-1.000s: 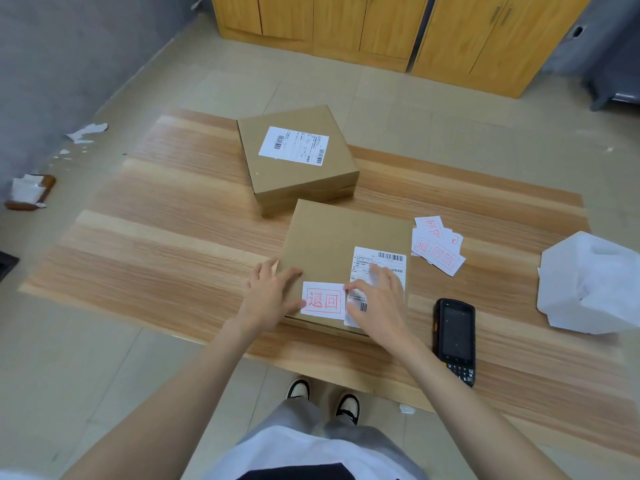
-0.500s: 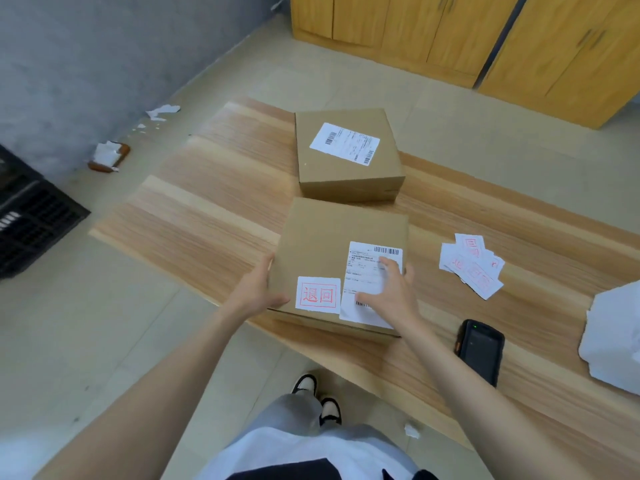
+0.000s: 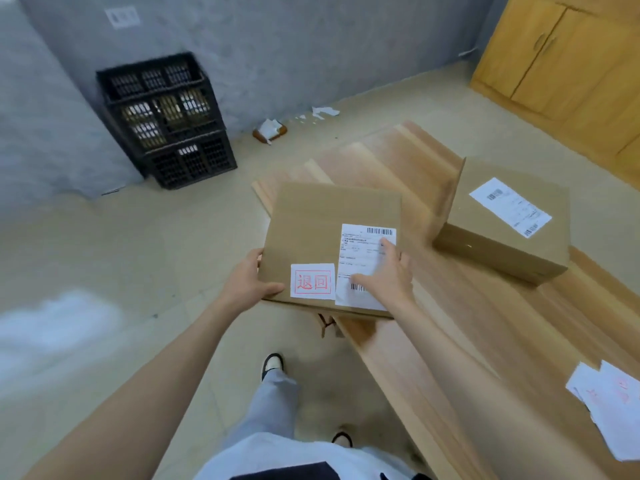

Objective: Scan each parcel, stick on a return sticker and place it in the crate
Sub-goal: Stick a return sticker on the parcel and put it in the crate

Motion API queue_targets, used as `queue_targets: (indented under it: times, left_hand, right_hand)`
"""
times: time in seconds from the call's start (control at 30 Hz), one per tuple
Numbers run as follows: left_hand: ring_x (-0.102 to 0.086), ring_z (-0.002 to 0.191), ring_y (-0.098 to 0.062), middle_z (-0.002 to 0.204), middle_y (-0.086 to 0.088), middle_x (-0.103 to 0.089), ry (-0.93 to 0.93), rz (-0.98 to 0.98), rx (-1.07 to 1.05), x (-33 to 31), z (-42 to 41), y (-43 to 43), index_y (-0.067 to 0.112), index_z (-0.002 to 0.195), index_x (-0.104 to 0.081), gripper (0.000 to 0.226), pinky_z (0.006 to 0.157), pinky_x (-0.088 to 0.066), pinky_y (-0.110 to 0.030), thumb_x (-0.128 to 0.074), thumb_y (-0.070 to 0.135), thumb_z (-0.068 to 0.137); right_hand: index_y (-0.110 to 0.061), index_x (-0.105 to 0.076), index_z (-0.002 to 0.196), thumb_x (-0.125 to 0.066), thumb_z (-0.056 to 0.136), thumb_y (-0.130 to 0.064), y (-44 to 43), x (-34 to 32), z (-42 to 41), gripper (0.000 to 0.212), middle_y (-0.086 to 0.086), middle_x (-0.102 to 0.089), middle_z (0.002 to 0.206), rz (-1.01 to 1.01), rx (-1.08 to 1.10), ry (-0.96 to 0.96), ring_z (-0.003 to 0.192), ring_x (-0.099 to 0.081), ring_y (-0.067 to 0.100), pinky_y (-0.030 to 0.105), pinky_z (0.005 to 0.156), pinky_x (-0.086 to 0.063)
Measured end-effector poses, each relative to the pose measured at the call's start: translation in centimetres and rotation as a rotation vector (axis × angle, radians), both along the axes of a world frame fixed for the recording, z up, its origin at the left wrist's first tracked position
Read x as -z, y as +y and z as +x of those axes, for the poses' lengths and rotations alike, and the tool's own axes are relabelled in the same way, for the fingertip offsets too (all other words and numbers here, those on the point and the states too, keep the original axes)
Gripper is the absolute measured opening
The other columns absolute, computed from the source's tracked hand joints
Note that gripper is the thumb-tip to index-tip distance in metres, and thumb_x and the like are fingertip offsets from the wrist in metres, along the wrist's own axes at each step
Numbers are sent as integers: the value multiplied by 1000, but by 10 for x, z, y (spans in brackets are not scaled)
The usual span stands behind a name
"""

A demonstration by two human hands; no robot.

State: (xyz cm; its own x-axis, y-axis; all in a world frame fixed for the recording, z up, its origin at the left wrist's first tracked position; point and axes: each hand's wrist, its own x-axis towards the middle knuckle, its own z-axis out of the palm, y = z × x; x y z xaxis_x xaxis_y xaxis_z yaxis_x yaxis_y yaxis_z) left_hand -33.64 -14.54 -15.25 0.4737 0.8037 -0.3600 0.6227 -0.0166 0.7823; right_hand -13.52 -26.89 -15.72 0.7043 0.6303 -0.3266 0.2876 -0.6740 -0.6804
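Whereas it lay flat on the light wooden desk (image 3: pixel 433 341) half a second ago, the brown cardboard parcel (image 3: pixel 329 230) with the red-printed return sticker (image 3: pixel 312 281) now hangs past the desk's left edge. Left hand (image 3: pixel 247 284) clasps its near-left corner; right hand (image 3: pixel 388 275) presses flat on its white shipping label (image 3: pixel 360 251). The black plastic crate (image 3: pixel 166 119) has come into view on the floor.
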Motion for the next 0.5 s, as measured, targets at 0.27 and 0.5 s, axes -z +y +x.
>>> queue_targets:
  times: [0.27,0.5]
  left_hand:
    - [-61,107,-29,123,-11,-56,-81,-55,-147,5,-34,102,12,135,-39,73,95,-48,-45,-76,3,73]
    - [-60,106,-29,117,-8,-57,-75,-13,-224,-11,-80,229,12,137,-37,76,95,-48,-43,-76,3,73]
  right_hand:
    - [-29,-27,142,-76,68,-20,135,-13,-19,90,8,-21,146,20,-104,-38,132,-27,31,41,104,-32]
    - [-29,-26,144,-77,67,-20,275,-20,-59,93,10,-22,146,62,-179,-13,134,-28,28,35,100,-34]
